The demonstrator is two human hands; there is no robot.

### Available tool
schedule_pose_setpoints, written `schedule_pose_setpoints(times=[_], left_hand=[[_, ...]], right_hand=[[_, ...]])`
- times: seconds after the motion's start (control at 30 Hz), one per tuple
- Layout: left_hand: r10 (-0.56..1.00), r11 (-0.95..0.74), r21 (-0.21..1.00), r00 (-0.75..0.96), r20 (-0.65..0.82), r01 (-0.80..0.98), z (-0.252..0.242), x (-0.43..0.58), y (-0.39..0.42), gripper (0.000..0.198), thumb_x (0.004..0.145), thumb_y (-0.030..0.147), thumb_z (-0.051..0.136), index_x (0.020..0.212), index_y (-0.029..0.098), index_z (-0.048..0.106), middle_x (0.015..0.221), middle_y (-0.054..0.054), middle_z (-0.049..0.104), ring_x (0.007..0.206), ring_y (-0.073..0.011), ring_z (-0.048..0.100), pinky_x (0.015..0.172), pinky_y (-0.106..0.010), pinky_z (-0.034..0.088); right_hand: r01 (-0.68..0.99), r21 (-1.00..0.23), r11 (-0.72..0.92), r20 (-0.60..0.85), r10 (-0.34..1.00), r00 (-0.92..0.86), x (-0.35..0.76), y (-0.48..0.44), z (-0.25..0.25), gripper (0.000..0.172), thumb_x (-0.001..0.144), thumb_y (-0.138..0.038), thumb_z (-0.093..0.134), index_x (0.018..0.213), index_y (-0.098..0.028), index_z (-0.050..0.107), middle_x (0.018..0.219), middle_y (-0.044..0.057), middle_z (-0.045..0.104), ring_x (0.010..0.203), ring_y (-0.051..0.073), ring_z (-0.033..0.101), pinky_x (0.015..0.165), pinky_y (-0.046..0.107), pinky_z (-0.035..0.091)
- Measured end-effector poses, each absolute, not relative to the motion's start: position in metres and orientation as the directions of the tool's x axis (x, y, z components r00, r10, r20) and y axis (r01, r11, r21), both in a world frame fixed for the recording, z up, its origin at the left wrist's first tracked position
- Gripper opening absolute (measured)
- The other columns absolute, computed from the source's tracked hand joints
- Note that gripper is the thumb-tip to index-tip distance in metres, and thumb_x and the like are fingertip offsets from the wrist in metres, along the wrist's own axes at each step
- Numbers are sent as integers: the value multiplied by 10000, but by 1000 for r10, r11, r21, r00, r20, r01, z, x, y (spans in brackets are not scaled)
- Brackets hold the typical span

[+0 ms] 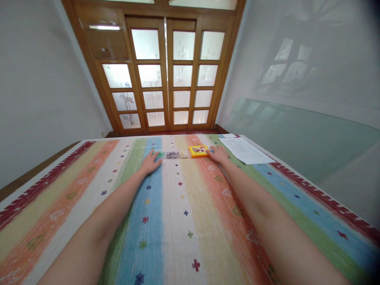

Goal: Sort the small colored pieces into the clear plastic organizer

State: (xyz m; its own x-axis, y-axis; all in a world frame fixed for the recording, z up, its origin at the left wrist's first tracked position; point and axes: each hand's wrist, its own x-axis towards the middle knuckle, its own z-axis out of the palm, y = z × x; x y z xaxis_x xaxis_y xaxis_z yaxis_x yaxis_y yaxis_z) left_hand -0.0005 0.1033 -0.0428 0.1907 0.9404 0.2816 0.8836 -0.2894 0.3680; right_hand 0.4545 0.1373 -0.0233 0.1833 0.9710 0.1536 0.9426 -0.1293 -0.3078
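Both my arms reach forward over a striped tablecloth (175, 206). My left hand (151, 162) rests low on the cloth with its fingers apart, beside a small clear packet with green contents (160, 154). To the right of that lies a clear packet with dark contents (172, 155), then one with pale contents (185, 154); what they contain is too small to make out. A flat yellow box (198, 151) with printed lettering ends the row. At its right edge is my right hand (219, 154), fingers stretched out and the fingertips at the box's side.
A sheet of white paper (245, 150) with writing lies to the right of my right hand. Past the table's far edge stand wooden doors (166, 71) with frosted panes. White walls rise on the left and right, the right one with a pale green glass panel (285, 138) against it.
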Motion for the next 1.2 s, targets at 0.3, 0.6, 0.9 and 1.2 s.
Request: schedule_pose_setpoints(times=[0.3, 0.6, 0.9, 1.2], left_hand=[[933, -282, 379, 160, 324, 881, -41, -58, 80, 544, 951, 495, 516, 1419, 222, 561, 1612, -99, 416, 1498, -259, 388, 1247, -440, 311], [903, -126, 410, -66, 424, 903, -38, -137, 41, 402, 917, 434, 477, 1199, 226, 673, 1414, -84, 627, 1372, -246, 528, 1209, -422, 365], [864, 39, 389, -227, 450, 921, -28, -166, 15, 357, 897, 396, 482, 1125, 210, 684, 1221, -105, 706, 1210, -294, 606, 1119, -452, 431], [945, -96, 167, 37, 326, 981, -12, -84, 1, 629, 934, 614, 483, 1464, 279, 531, 1630, -121, 389, 1535, -390, 245, 1221, -689, 123]], right_hand=[[944, -308, -115, 201, 963, 182, 390, 100, -25, 719, 977, -709, 344, 1487, -245, 547, 1612, 189, 361, 1475, 446, 256, 1098, 700, 312], [940, -339, 28, 217, 975, 49, 301, 53, -29, 691, 1003, -625, 343, 1555, -224, 445, 1603, 217, 378, 1488, 467, 289, 1105, 720, 304], [899, -291, 326, 272, 930, -249, 303, 35, -22, 672, 995, -588, 432, 1523, -177, 486, 1552, 173, 463, 1437, 338, 411, 1200, 473, 306], [879, -272, 392, 271, 907, -321, 315, 45, -22, 687, 971, -584, 506, 1550, -218, 450, 1542, 147, 471, 1399, 318, 449, 1162, 445, 342]])
